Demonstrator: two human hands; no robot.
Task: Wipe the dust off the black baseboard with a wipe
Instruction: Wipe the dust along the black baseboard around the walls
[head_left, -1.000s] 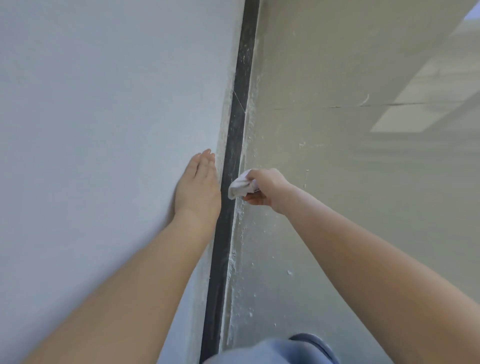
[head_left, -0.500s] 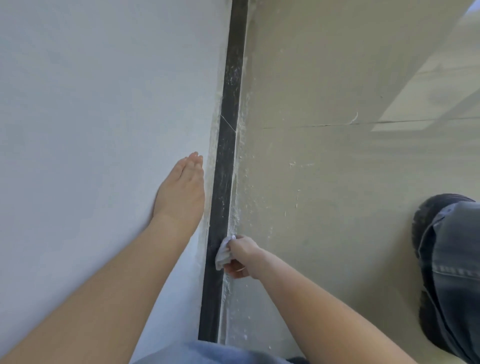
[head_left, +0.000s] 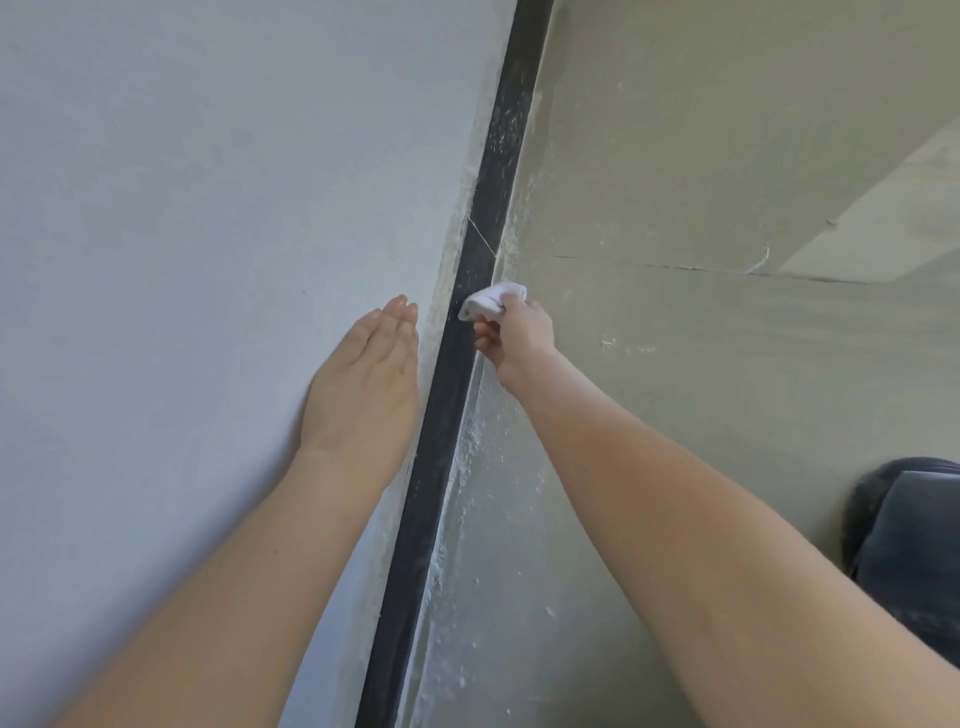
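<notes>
The right hand (head_left: 519, 335) grips a bunched white wipe (head_left: 487, 301) pressed against the black baseboard (head_left: 441, 431) (pale specks dot the strip farther up). The left hand (head_left: 366, 384) lies flat on the white wall (head_left: 208, 234), fingers straight.

1 L hand (head_left: 363, 384), 1 R hand (head_left: 517, 338), 1 wipe (head_left: 488, 301), 1 baseboard (head_left: 441, 441), 1 leg (head_left: 919, 545).

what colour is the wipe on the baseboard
White: the small crumpled wipe, clearest in the head view.
</notes>
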